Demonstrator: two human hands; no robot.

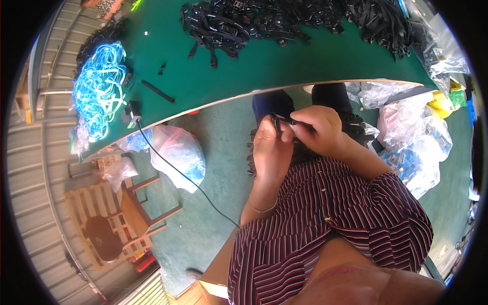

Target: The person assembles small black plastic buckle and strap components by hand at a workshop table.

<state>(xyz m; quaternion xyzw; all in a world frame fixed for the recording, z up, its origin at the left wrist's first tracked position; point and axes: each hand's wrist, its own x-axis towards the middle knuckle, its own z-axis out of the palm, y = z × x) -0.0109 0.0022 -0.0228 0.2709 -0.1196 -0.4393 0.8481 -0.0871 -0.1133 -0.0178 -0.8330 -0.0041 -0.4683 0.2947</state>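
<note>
Close together over my lap, both my hands work on one small black strap piece [278, 122], which looks like webbing with a buckle. My left hand [272, 145] is closed around it, fingers curled. From the right, my right hand [320, 127] pinches its other end between thumb and finger. Parts of the piece are hidden by my fingers. More black straps [353, 124] lie across my lap, partly behind my hands and forearms.
A green table [213, 84] curves ahead, bearing heaps of black buckled straps [254, 23], a bundle of blue cords [101, 84] and a black rod [157, 91]. A cable [188, 178] hangs at left. Plastic bags [412, 142] stand right; a wooden chair [137, 211] is lower left.
</note>
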